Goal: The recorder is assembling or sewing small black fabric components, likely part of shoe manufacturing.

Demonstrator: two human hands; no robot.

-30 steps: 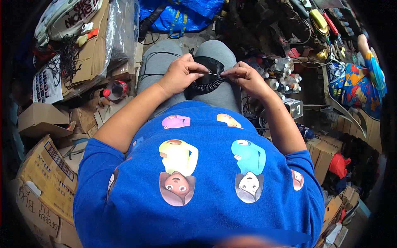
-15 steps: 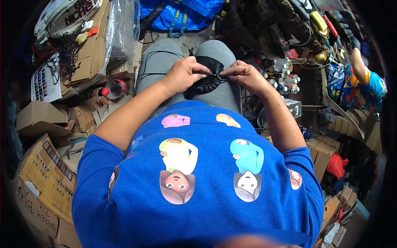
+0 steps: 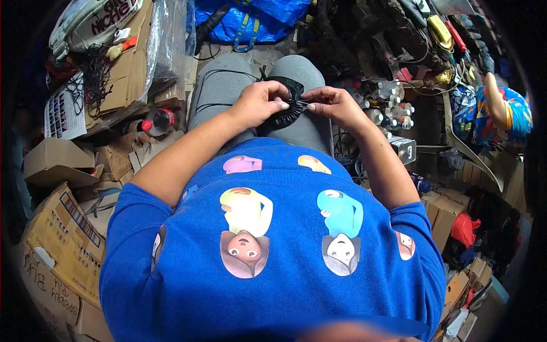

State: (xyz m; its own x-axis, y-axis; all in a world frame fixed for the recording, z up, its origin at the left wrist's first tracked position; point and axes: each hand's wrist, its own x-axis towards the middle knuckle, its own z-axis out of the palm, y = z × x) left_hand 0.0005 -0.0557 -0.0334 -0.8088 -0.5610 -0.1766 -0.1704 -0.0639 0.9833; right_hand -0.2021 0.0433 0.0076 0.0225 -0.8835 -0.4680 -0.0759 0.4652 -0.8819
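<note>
A round black piece of fabric (image 3: 289, 117) with a gathered, ruffled rim rests over my right thigh. My left hand (image 3: 260, 104) is closed in a pinch on its upper edge, thumb and forefinger near its middle. From the other side my right hand (image 3: 335, 106) comes in, thumb and forefinger pressed together at the gathers. A thin pale sliver shows at those fingertips, too small to name. Black cord (image 3: 219, 72) runs in loose strands across my grey-trousered left thigh (image 3: 212, 91).
A blue bag (image 3: 268, 23) lies beyond my knees. On the left are flattened cardboard (image 3: 122, 74), a red-capped bottle (image 3: 158, 122) and open boxes (image 3: 60, 162). Several small bottles (image 3: 393, 105) stand on the right. Farther right is another person's arm and colourful sleeve (image 3: 515, 111).
My left hand has curled further over the black fabric, its thumb lower. My right fingers have shifted slightly left and down at the gathers. The other person's arm has moved.
</note>
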